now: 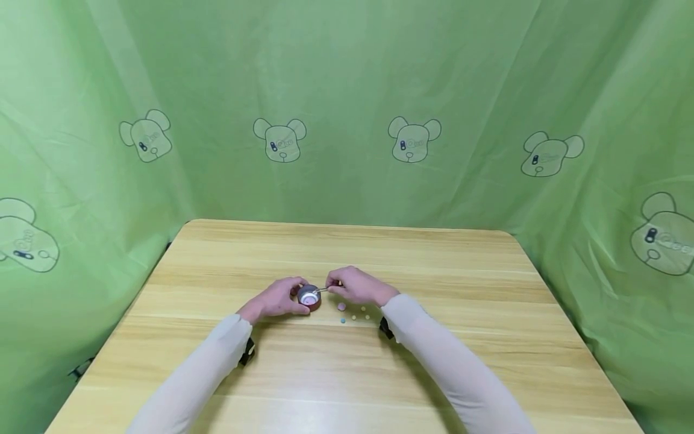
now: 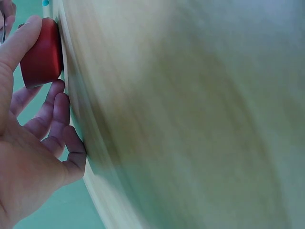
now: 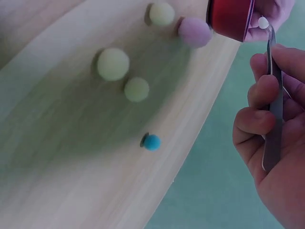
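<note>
My left hand (image 1: 279, 296) holds a small red round cup (image 2: 43, 57) on the table, thumb on one side and fingers round the other. Silvery walls show inside the cup in the head view, with something pinkish at its bottom. Metal tweezers (image 3: 273, 129) are pinched in my right hand (image 1: 356, 286), their tips pointing left to the cup's rim. A tiny white ball (image 3: 263, 22) sits at the tweezer tips in the right wrist view, beside the cup's edge. Whether it is over the opening I cannot tell.
Right of the cup, loose small balls lie on the wooden table (image 1: 347, 374): a pink one (image 3: 195, 32), a blue one (image 3: 152, 142) and pale yellow ones (image 3: 113, 64). A green curtain (image 1: 347, 72) with bear-head prints surrounds the table's back and sides.
</note>
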`<act>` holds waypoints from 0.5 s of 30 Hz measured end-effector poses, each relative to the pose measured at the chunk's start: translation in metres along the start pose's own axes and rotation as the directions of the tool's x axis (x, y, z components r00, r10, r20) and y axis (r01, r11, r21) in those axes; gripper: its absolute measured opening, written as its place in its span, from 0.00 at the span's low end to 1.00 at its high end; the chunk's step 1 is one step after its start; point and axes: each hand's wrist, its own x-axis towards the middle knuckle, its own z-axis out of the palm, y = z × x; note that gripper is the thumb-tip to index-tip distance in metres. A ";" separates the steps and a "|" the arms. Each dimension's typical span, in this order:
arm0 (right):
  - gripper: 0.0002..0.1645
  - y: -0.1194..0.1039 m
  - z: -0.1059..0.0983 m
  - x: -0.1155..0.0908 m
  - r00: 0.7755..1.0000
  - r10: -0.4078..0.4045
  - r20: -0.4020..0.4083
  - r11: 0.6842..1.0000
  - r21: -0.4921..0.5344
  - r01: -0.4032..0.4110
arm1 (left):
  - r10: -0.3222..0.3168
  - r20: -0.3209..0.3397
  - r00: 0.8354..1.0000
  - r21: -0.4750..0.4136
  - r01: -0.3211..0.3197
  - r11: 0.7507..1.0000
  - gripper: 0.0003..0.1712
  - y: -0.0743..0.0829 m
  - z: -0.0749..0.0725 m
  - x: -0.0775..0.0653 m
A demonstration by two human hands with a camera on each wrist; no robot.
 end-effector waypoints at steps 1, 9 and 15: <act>0.10 0.000 0.001 0.000 1.000 0.003 0.001 1.000 0.000 -0.003 | 0.000 0.001 1.000 -0.005 0.000 1.000 0.31 0.000 0.000 0.000; 0.10 -0.001 0.002 0.003 1.000 0.009 0.008 1.000 0.003 -0.009 | -0.015 0.004 1.000 -0.001 0.015 1.000 0.31 0.003 -0.001 -0.001; 0.07 -0.003 0.001 0.003 0.999 0.031 0.019 0.999 0.039 -0.032 | -0.018 0.002 1.000 0.009 0.018 1.000 0.33 0.002 -0.001 -0.001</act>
